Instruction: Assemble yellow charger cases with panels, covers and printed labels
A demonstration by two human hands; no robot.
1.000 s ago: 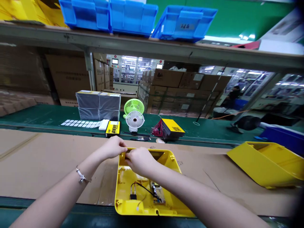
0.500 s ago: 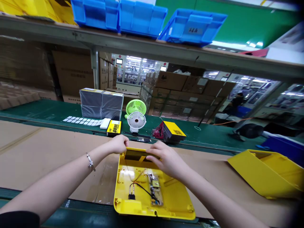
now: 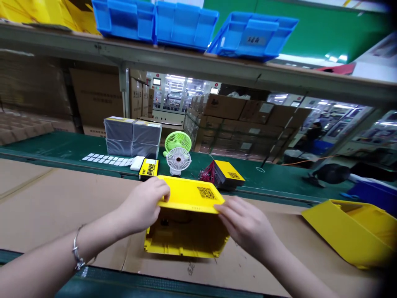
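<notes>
A yellow plastic housing (image 3: 182, 247) stands on the cardboard in front of me, its hollow side turned toward me and dark with shadow. At its top is a yellow panel (image 3: 182, 192) printed with a QR code. My left hand (image 3: 149, 203) grips the left edge of this panel, thumb and fingers bent around it. At the panel's right front corner, my right hand (image 3: 245, 221) pinches the edge between thumb and fingers. Most of the housing's inside is hidden in shadow; a small dark part and a wire show faintly.
Another yellow housing (image 3: 350, 236) lies at the right. Behind, the green bench holds a white fan (image 3: 179, 159), a green fan (image 3: 178, 140), a stack of yellow-topped panels (image 3: 229, 171) with red wires, and wrapped grey blocks (image 3: 133, 136). Blue bins (image 3: 254, 35) line the shelf above.
The housing has been tipped up from lying flat, so its circuit board is hidden and the QR-code panel shows. Both hands have shifted to the panel's sides.
</notes>
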